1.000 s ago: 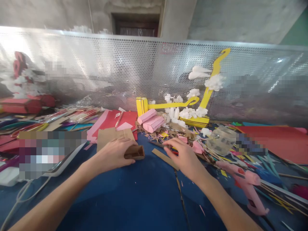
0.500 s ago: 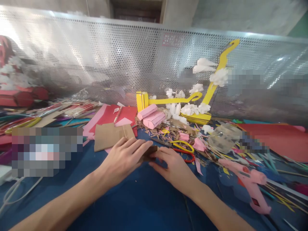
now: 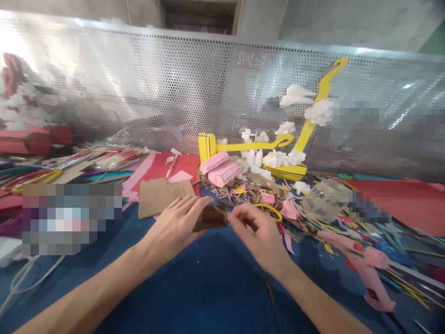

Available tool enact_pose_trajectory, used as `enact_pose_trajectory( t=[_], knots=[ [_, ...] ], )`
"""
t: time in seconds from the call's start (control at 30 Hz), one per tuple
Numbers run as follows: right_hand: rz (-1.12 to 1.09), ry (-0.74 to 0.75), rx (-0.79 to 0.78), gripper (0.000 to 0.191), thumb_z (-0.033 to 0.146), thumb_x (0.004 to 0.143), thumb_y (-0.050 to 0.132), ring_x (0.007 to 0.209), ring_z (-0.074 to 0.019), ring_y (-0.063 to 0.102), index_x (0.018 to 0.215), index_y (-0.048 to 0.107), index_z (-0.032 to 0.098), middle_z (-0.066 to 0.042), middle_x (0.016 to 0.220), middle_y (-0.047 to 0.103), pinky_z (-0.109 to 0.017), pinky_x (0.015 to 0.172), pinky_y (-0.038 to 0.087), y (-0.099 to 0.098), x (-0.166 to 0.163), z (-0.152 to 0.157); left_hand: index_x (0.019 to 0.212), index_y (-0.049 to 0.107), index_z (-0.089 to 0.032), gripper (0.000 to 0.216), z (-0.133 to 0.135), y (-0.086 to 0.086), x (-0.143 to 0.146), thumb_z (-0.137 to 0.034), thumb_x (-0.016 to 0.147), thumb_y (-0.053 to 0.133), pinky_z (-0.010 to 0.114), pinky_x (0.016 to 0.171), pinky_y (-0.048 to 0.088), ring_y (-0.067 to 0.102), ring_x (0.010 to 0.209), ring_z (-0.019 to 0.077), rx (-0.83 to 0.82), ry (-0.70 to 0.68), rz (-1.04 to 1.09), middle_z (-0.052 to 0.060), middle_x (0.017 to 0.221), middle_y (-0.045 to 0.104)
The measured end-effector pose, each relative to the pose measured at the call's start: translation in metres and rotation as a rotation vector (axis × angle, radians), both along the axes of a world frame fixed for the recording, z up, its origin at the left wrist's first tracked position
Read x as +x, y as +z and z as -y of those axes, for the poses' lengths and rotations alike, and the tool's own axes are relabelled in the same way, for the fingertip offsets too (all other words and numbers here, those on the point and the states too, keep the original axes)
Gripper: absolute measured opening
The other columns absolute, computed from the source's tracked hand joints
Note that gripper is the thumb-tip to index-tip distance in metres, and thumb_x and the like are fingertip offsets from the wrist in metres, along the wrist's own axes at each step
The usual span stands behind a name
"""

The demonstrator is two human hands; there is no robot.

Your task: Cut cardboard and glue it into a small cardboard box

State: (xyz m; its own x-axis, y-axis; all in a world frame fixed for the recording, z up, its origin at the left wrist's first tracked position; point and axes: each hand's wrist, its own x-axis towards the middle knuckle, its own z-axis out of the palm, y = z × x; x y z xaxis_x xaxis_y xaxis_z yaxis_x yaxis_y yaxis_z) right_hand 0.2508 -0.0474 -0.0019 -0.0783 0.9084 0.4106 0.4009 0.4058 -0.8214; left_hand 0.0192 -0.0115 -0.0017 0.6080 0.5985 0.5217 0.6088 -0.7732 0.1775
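My left hand (image 3: 174,227) lies over a small brown cardboard box (image 3: 210,216) on the blue table (image 3: 208,287) and grips its left end, fingers stretched along the top. My right hand (image 3: 262,234) hovers just right of the box with its fingers curled in a pinch; what they hold, if anything, is hidden. Yellow-handled scissors (image 3: 269,209) lie right behind my right hand among paper scraps.
A flat brown cardboard sheet (image 3: 158,197) and red paper (image 3: 163,169) lie behind my left hand. Pink paper boxes (image 3: 220,170), a yellow paper model with white cotton (image 3: 288,153), a clear tape roll (image 3: 321,199) and a pink glue gun (image 3: 361,266) sit to the right. A perforated metal screen (image 3: 174,93) backs the table.
A second ago my right hand reached into the scraps; it came back to the box's right end, then lifted off slightly. My left hand stayed on the box.
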Motion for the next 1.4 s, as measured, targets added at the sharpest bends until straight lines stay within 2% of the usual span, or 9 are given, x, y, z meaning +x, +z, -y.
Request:
enact_pose_trajectory(
  t=[0.13, 0.23, 0.47, 0.57, 0.67, 0.77, 0.9, 1.1, 1.4],
  knots=[
    [-0.358, -0.412, 0.048, 0.031, 0.045, 0.087, 0.065, 0.071, -0.0176, 0.058, 0.108, 0.062, 0.022, -0.003, 0.085, 0.065, -0.029, 0.062, 0.046, -0.007, 0.033, -0.026, 0.134, 0.046, -0.027, 0.058, 0.0, 0.0, 0.001, -0.018, 0.081, 0.07, 0.042, 0.093, 0.055, 0.067, 0.11, 0.0288, -0.186, 0.071, 0.134, 0.009, 0.121, 0.065],
    [-0.309, -0.52, -0.073, 0.057, 0.048, 0.076, 0.072, 0.086, -0.0235, 0.065, 0.124, 0.057, 0.022, -0.01, 0.11, 0.068, -0.032, 0.063, 0.05, -0.015, 0.056, -0.043, 0.134, 0.047, -0.027, 0.061, 0.001, 0.002, 0.003, -0.017, 0.077, 0.068, 0.045, 0.096, 0.053, 0.066, 0.113, 0.0296, -0.256, 0.081, 0.189, 0.01, 0.125, 0.064],
    [0.592, -0.111, -0.012, 0.017, 0.04, 0.091, 0.066, 0.092, -0.0279, 0.066, 0.092, 0.072, 0.024, -0.008, 0.097, 0.071, -0.042, 0.084, 0.049, -0.009, 0.051, -0.025, 0.127, 0.051, -0.027, 0.05, -0.001, 0.007, 0.003, -0.038, 0.083, 0.073, 0.05, 0.096, 0.051, 0.066, 0.116, 0.0339, -0.44, 0.203, 0.306, 0.011, 0.127, 0.068],
    [0.707, -0.101, -0.027, 0.011, 0.033, 0.089, 0.07, 0.1, -0.0301, 0.063, 0.096, 0.071, 0.024, -0.009, 0.101, 0.067, -0.044, 0.087, 0.047, -0.015, 0.044, -0.02, 0.124, 0.053, -0.026, 0.047, -0.004, 0.007, 0.003, -0.043, 0.084, 0.073, 0.047, 0.096, 0.052, 0.068, 0.111, 0.0308, -0.479, 0.169, 0.454, 0.011, 0.126, 0.066],
    [0.682, -0.088, -0.045, 0.005, 0.022, 0.088, 0.068, 0.103, -0.0289, 0.061, 0.092, 0.067, 0.023, -0.008, 0.102, 0.066, -0.043, 0.089, 0.047, -0.021, 0.039, -0.021, 0.128, 0.054, -0.023, 0.054, -0.006, 0.008, 0.003, -0.047, 0.084, 0.074, 0.04, 0.076, 0.059, 0.073, 0.089, 0.0254, -0.78, 0.128, 0.676, 0.011, 0.12, 0.065],
    [0.601, -0.092, -0.097, 0.012, 0.014, 0.084, 0.065, 0.092, -0.0249, 0.064, 0.093, 0.062, 0.022, -0.006, 0.097, 0.067, -0.039, 0.082, 0.048, -0.018, 0.036, -0.022, 0.13, 0.056, -0.02, 0.061, -0.007, 0.012, 0.003, -0.046, 0.08, 0.079, 0.034, 0.061, 0.06, 0.071, 0.072, 0.0199, -1.161, 0.111, 0.9, 0.01, 0.108, 0.068],
    [0.355, -0.084, -0.137, 0.015, 0.018, 0.089, 0.057, 0.081, -0.0228, 0.069, 0.101, 0.062, 0.024, -0.003, 0.085, 0.071, -0.037, 0.076, 0.05, -0.008, 0.034, -0.021, 0.123, 0.064, -0.019, 0.05, -0.008, 0.017, 0.003, -0.052, 0.086, 0.072, 0.035, 0.066, 0.063, 0.069, 0.076, 0.0194, -1.376, 0.145, 1.175, 0.013, 0.11, 0.071],
    [-0.103, 0.028, -0.233, 0.028, 0.042, 0.087, 0.069, 0.093, -0.0245, 0.07, 0.106, 0.07, 0.021, -0.008, 0.103, 0.075, -0.039, 0.085, 0.052, 0.001, 0.026, -0.017, 0.117, 0.068, -0.019, 0.031, -0.01, 0.022, 0.005, -0.039, 0.094, 0.062, 0.04, 0.077, 0.064, 0.072, 0.091, 0.0241, -1.49, 0.136, 1.345, 0.014, 0.12, 0.071],
    [-0.61, 0.217, -0.489, 0.034, 0.045, 0.075, 0.086, 0.067, -0.0116, 0.06, 0.082, 0.063, 0.021, 0.003, 0.074, 0.065, -0.025, 0.067, 0.05, 0.004, 0.001, 0.0, 0.109, 0.073, -0.018, 0.035, -0.011, 0.009, 0.004, -0.048, 0.091, 0.069, 0.031, 0.078, 0.06, 0.073, 0.09, 0.0225, -1.474, -0.023, 1.234, 0.011, 0.107, 0.076]
  ],
)
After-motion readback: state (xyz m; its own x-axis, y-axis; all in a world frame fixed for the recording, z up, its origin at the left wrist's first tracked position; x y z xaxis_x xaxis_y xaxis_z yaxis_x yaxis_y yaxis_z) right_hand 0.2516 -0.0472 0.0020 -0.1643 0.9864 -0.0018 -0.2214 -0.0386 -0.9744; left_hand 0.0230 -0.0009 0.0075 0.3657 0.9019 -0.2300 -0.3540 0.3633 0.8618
